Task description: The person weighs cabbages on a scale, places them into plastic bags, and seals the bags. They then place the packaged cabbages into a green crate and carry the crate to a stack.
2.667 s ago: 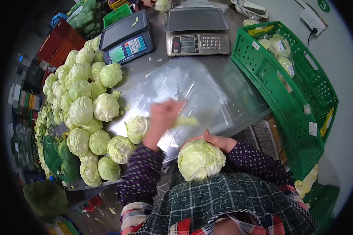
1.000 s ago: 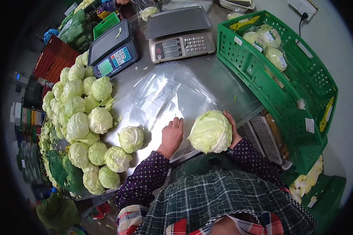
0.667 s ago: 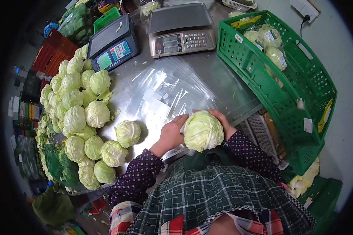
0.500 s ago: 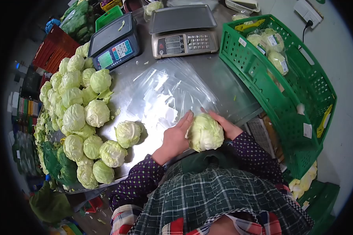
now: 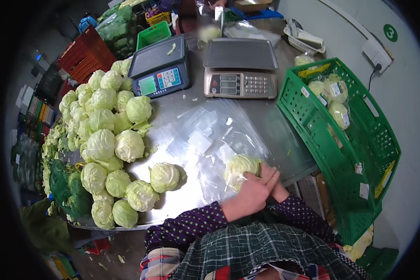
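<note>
A cabbage point(image 5: 240, 169) lies at the near edge of a stack of clear plastic bags point(image 5: 219, 135), with what looks like clear film over part of it. My left hand point(image 5: 251, 193) reaches across the near side of the cabbage, its fingers pressed together close to my other hand; what they grip is too small to make out. My right hand point(image 5: 276, 186) is at the cabbage's right side, largely behind my left hand, and its fingertips are hidden. Left of the bags, a loose cabbage point(image 5: 164, 177) sits beside a large pile of cabbages point(image 5: 102, 120).
Two scales, one blue point(image 5: 159, 65) and one silver point(image 5: 241, 70), stand at the back of the metal table point(image 5: 191, 100). A green crate point(image 5: 340, 140) with bagged cabbages is at the right. Another person's hand point(image 5: 218, 3) shows at the far top.
The view has tilted up. My left hand has crossed to the right in front of the cabbage, near my right hand. The cabbage now sits over the bags, partly under film.
</note>
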`<state>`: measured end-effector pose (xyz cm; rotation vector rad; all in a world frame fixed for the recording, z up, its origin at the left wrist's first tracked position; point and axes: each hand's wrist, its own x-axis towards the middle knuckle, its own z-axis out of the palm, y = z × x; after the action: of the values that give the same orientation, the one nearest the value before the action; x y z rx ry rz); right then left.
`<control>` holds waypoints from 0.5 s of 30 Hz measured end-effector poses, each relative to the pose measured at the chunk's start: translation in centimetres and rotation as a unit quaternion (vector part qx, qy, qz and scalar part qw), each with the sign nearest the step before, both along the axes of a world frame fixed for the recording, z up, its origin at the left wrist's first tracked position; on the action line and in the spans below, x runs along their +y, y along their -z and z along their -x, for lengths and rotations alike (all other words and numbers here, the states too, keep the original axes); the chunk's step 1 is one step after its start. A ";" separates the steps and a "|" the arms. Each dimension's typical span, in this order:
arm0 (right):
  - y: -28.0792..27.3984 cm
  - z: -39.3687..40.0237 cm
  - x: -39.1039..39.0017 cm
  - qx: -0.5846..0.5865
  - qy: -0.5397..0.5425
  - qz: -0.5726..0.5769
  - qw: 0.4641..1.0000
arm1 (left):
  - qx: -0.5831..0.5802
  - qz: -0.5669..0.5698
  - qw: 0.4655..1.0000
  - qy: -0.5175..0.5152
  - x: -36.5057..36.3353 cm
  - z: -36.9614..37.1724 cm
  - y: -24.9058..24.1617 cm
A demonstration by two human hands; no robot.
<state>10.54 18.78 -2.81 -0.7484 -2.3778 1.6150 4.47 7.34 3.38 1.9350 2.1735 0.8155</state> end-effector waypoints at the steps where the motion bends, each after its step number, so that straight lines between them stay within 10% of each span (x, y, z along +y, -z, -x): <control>1: 1.8 -0.1 1.2 -0.057 0.003 -0.039 0.998 | -0.039 0.015 0.999 0.012 -0.4 0.6 -1.8; 5: 0.0 -1.6 3.6 -0.087 0.032 -0.056 0.994 | 0.118 -0.034 0.990 0.073 -3.3 3.9 -1.9; 10: -5.5 3.1 3.6 0.198 0.086 -0.511 0.832 | 0.112 0.132 0.980 0.096 -7.2 3.3 -0.8; 15: 1.2 3.8 5.3 0.040 -0.043 -0.420 0.905 | 0.152 0.162 0.975 -0.003 -8.3 3.0 1.7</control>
<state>6.72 24.03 -4.03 -0.3795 -2.6886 0.4747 1.47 -0.96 1.68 1.9837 2.2952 0.1501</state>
